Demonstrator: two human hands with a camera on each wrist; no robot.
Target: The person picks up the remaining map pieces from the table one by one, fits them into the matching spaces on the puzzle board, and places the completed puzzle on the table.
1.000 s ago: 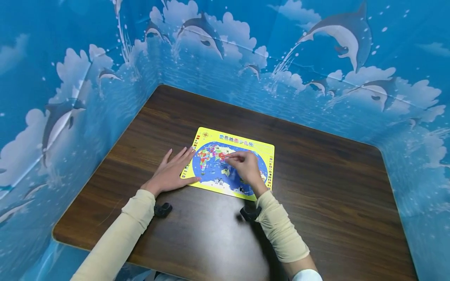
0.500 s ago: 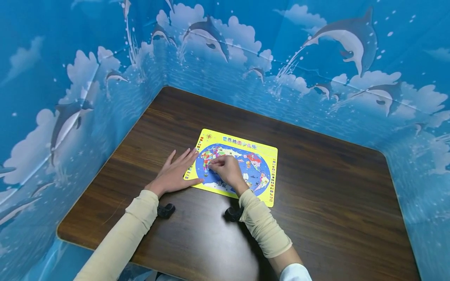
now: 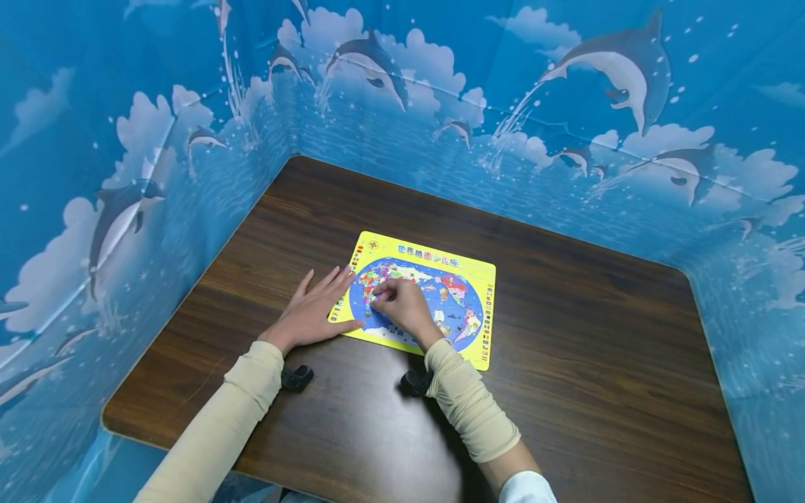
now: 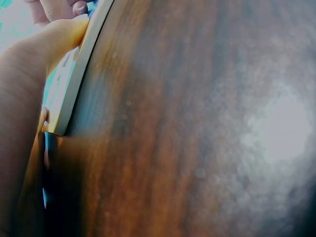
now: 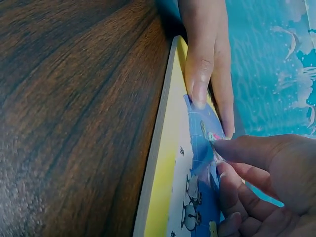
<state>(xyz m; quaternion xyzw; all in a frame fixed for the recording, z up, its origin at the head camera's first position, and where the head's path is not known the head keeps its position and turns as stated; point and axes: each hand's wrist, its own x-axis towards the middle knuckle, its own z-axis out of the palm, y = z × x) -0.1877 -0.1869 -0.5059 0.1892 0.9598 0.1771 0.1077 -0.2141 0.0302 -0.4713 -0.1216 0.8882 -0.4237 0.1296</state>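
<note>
A world map puzzle board (image 3: 474,274) with a yellow border and a blue oval map lies flat on the table. My left hand (image 3: 319,305) rests over its left edge, fingers spread. In the left wrist view my left thumb (image 4: 66,37) lies along the board's thick edge. Above the left part of the map, my right hand (image 3: 405,307) pinches a small puzzle piece between thumb and fingers. The right wrist view has the right hand's fingertips (image 5: 224,158) close to the map; the piece is mostly hidden by them.
The dark wood table (image 3: 578,349) extends around the board. Behind it and at the left hangs a blue dolphin-print curtain (image 3: 402,140). Black wrist devices sit at both cuffs, the left one (image 3: 297,377) near the tabletop.
My right hand has moved left across the map, from its middle to the left part, and over the last half second it barely shifts. My left hand stays on the board.
</note>
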